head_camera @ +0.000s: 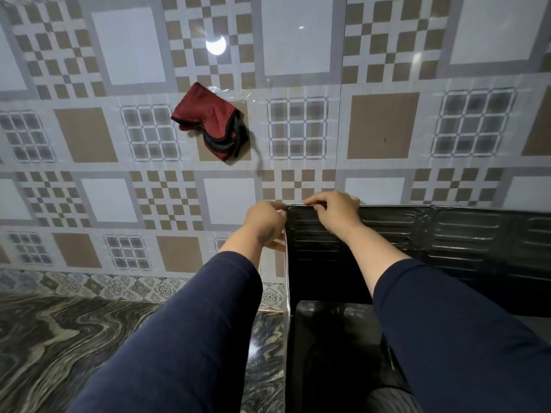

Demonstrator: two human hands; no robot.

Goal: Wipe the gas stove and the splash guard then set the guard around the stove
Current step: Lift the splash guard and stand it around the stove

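Marbled dark stone counter (59, 347) is seen at the lower left, backed by a glossy wall of grey, white and brown checked tiles (119, 144). A crumpled red cloth with black edging (210, 122) is stuck high on that wall, well apart from both hands. The left hand (264, 223) is closed on the upper left corner of the black ribbed metal splash guard (447, 231), its fingers pinched over the silvery edge at the fold. Just beside it, the right hand (334, 214) is curled over the top rim of the same guard, fingertips hooked behind it. The guard is held upright against the tiled wall, one panel running forward along the counter's edge. Below it, the black gas stove (334, 338) is partly hidden by dark blue sleeves (190, 338).
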